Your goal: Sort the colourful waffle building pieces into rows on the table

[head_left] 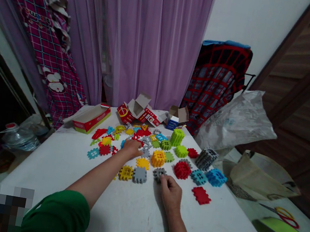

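Purple curtain (146,39), red-black plaid cloth (215,82), white plastic sack (238,122)

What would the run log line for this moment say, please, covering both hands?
left hand: on heap of plastic waffle blocks | right hand: fingers at gray waffle block | surface: white table

The plastic waffle blocks (159,158) are moulded with a smooth, slightly glossy finish. The desk (131,223) has a matt white surface. The open boxes (136,109) are printed card, and the curtain (155,41) is thin, sheer cloth.
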Demonstrator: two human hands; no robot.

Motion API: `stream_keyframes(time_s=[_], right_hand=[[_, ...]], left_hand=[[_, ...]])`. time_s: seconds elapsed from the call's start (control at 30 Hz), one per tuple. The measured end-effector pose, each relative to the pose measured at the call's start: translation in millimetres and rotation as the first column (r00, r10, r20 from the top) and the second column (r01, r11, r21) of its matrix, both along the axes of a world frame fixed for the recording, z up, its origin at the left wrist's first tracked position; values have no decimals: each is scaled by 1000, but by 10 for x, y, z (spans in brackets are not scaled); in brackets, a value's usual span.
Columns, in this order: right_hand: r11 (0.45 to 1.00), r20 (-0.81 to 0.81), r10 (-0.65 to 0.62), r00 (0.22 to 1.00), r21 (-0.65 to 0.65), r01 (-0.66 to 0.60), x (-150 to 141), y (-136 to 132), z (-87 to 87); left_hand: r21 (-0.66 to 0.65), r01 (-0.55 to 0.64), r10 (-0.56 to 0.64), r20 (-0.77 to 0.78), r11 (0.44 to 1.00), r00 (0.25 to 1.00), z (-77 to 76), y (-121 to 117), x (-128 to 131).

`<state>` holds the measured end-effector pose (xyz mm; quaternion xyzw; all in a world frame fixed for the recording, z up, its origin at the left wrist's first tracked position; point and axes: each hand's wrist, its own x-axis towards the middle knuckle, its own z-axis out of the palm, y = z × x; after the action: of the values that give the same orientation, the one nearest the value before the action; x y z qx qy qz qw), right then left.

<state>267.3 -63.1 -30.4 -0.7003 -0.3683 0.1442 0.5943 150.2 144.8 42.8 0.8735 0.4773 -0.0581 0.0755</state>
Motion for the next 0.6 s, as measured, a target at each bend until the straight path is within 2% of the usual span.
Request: stream_keyframes(time_s=[0.33,0.6], right_hand=[[999,-16,-41,999,28,42,-31,22,-24],[1000,8,-21,1000,7,21,-11,-2,8]], left_hand=[[-23,25,-25,-15,999,1000,-28,-53,-18],[35,70,-68,-53,997,996,20,-31,-21]])
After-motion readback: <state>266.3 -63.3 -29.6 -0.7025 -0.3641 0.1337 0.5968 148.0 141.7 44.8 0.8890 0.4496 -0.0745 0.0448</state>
